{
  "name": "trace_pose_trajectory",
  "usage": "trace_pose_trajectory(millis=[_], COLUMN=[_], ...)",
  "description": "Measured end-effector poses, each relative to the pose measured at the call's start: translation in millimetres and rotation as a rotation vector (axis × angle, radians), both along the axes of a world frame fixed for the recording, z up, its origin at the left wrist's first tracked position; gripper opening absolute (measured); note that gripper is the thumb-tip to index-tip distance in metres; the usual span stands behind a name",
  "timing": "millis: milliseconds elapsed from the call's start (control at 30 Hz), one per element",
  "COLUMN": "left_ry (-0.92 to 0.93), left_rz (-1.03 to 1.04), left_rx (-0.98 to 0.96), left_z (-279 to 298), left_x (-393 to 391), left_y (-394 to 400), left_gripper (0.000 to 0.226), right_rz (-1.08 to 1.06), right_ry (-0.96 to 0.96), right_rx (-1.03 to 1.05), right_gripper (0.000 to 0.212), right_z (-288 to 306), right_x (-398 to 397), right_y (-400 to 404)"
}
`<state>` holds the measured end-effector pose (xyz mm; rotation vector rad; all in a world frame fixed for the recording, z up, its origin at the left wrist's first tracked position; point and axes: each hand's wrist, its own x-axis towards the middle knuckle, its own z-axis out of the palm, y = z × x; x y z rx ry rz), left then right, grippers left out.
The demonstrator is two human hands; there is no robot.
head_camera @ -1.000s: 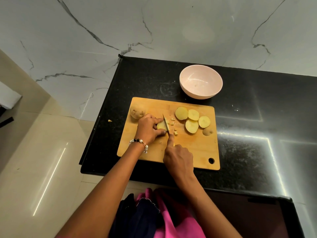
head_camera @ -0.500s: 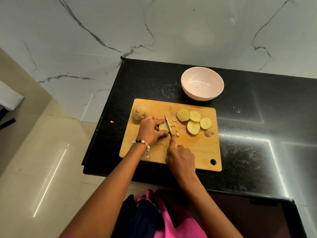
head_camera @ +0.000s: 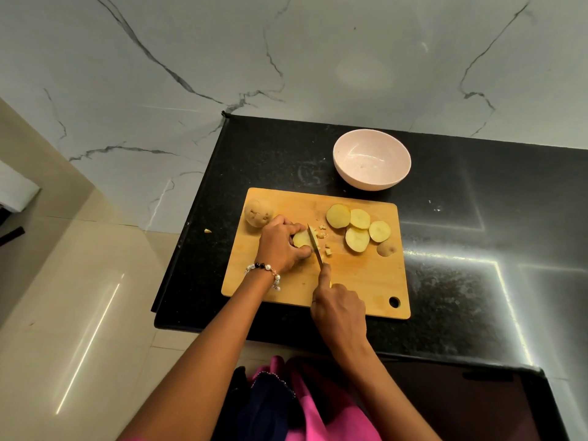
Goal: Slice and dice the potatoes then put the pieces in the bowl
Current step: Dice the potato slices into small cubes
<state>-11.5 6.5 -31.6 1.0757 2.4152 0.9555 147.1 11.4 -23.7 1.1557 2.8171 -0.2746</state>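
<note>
Dicing goes best here if the left hand point(head_camera: 281, 246) keeps its fingertips tucked back from the blade, and at this moment they are curled over the potato slice point(head_camera: 301, 239) it pins to the cutting board point(head_camera: 359, 281), with the thumb low at the near edge of the slice. The right hand point(head_camera: 339, 308) is wrapped round the handle of the knife point(head_camera: 315, 246), its forefinger laid straight along the spine; the handle itself is hidden inside the fist. The blade stands just right of the left fingers, touching or almost touching the cut face of the slice.

A few small cubes point(head_camera: 322, 237) lie loose just beyond the blade, on its right side. I would judge the work is early: four more round slices point(head_camera: 358, 226) and an end piece point(head_camera: 386, 248) wait further right of the knife, and a whole potato point(head_camera: 258, 213) sits just beyond the left knuckles. The bowl point(head_camera: 371, 159) stands off the board, well ahead of both hands, and looks bare inside.

For clean dice, each stroke should probably come straight down with the tip staying on the wood, the left hand creeping back evenly after every cut. The risk, as I see it, is the shrinking slice: the less there is to hold, the nearer the thumb comes to the edge. One stray bit point(head_camera: 207, 231) lies on the dark counter point(head_camera: 477, 297), left of the board.
</note>
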Motion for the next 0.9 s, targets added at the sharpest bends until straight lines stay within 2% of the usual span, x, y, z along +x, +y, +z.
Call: trace_pose_trajectory(millis=[200, 367, 500, 733, 900], left_ry=[0.012, -0.02, -0.073, -0.058, -0.049], left_rz=[-0.01, -0.023, -0.036, -0.025, -0.019], left_rx=[-0.001, 0.015, 0.008, -0.022, -0.008], left_z=[-1.0, -1.7, -1.9, 0.1, -2.1], left_x=[-0.4, -1.0, -5.3, -8.1, -7.6], left_y=[-2.2, -4.1, -7.3, -5.7, -3.1], left_gripper=[0.054, 0.058, 0.062, 0.053, 0.051], right_rz=[-0.042, -0.111, -0.056, 0.01, 0.082], right_ry=[0.017, 0.12, 0.167, 0.073, 0.023], right_rx=[-0.033, -0.115, -0.131, -0.092, 0.016], right_gripper=[0.056, 0.053, 0.051, 0.052, 0.056], right_z=[1.9, 7.9, 13.7, 15.2, 14.4], right_x=[-3.2, 3.8, -0.1, -8.3, -23.1], right_y=[15.8, 20.5, 13.7, 17.5, 11.9])
